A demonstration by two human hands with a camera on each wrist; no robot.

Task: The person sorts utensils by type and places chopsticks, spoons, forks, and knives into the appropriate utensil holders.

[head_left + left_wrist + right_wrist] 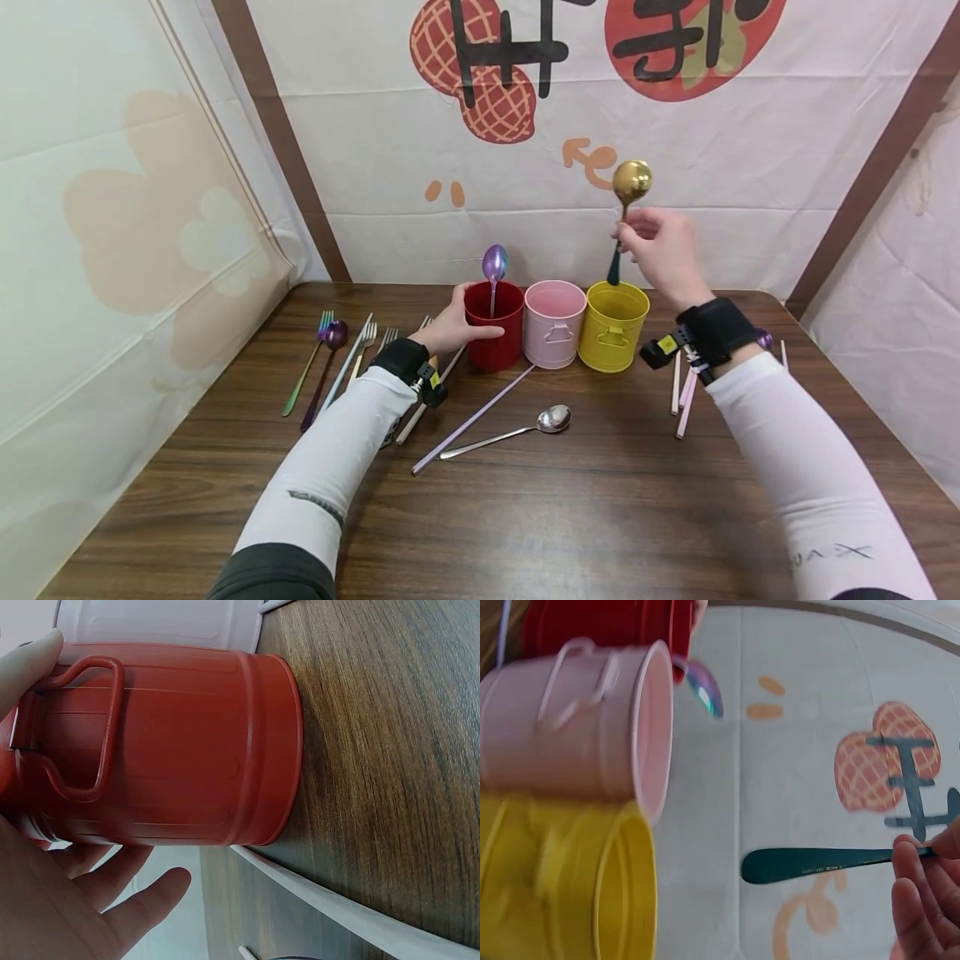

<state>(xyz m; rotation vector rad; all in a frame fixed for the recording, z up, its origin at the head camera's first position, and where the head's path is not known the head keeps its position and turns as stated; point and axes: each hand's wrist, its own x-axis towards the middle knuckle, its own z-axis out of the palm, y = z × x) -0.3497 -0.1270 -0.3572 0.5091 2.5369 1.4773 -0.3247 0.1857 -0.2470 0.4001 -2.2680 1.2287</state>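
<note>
The right hand [663, 250] pinches the gold spoon [632, 180] by its handle, bowl upward, with the handle end over the yellow pail [611, 343] below that hand. The left hand [446, 327] grips the red pail [497, 348] near its rim between the thumb and loosely spread fingers.

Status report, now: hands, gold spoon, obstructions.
Left hand holding red bucket. Right hand pinching gold spoon, handle down, just above yellow bucket. Nothing seen between them.
</note>
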